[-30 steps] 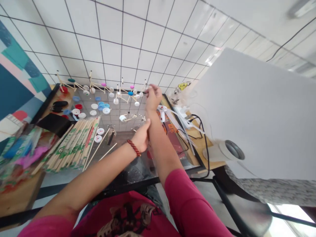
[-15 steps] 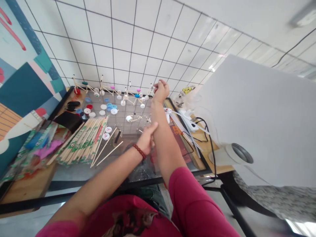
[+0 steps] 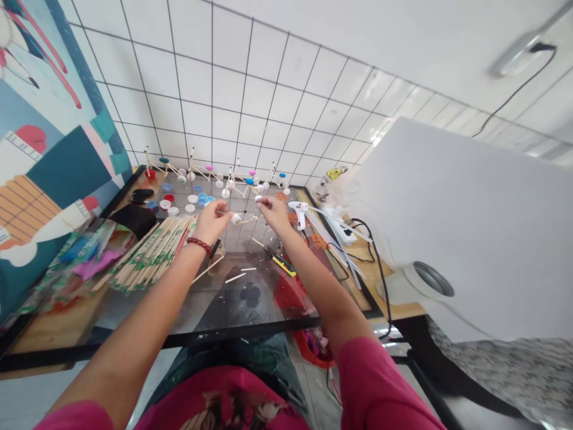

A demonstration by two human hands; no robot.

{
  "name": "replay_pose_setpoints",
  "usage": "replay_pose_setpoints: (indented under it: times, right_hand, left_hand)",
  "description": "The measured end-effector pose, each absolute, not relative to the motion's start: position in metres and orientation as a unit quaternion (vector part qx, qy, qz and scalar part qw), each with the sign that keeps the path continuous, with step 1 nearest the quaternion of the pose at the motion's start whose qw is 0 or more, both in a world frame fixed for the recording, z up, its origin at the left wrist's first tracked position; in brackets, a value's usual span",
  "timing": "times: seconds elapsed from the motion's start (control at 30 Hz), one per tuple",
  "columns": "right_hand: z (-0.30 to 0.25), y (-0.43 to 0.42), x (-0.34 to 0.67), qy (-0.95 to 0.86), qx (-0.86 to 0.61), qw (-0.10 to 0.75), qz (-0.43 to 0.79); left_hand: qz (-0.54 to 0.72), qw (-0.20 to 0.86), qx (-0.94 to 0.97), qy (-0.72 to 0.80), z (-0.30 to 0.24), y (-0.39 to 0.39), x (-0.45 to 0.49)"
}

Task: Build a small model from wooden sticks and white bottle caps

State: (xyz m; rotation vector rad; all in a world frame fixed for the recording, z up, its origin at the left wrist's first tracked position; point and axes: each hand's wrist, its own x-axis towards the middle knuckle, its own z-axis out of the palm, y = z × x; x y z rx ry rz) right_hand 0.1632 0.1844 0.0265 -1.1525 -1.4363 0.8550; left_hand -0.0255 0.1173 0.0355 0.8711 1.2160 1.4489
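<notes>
One white cap [image 3: 236, 219] between curled left hand [image 3: 212, 223] and right hand [image 3: 276, 216], nearer left; grips unclear

white tiles [image 3: 230, 42] (gridded in black), dark-red bracelet [image 3: 200, 243], blue cap [image 3: 249, 181], white glue gun [image 3: 299, 209], green-printed wrappers [image 3: 134, 261]

There are two hands [image 3: 212, 223], one glue gun [image 3: 299, 209], one yellow-handled tool [image 3: 285, 266] and two pink caps [image 3: 209, 168].
</notes>
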Motion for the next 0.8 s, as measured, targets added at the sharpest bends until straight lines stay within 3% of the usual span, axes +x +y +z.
replay_pose_setpoints:
  times: [0.07,0.13,0.33,0.5,0.63,0.8]
  right_hand:
    - [0.017,0.167,0.171,-0.664,-0.505,0.454,0.311]
    - [0.009,0.151,0.173,-0.686,-0.502,0.434,0.298]
    - [-0.006,0.118,0.166,-0.78,-0.447,0.374,0.228]
    - [-0.017,0.112,0.176,-0.822,-0.408,0.343,0.197]
    - [-0.022,0.109,0.181,-0.862,-0.378,0.259,0.217]
    - [-0.01,0.103,0.178,-0.89,-0.366,0.16,0.219]
  left_hand:
    - [0.482,0.345,0.515,0.619,0.029,0.107,-0.053]
    - [0.348,0.264,0.611,0.66,0.023,0.094,-0.069]
    - [0.025,0.21,0.735,0.644,0.015,0.056,-0.062]
    - [0.017,0.197,0.733,0.651,0.008,0.048,-0.054]
    - [0.04,0.212,0.751,0.624,-0.001,0.048,-0.061]
    - [0.054,0.14,0.776,0.612,-0.006,0.032,-0.059]
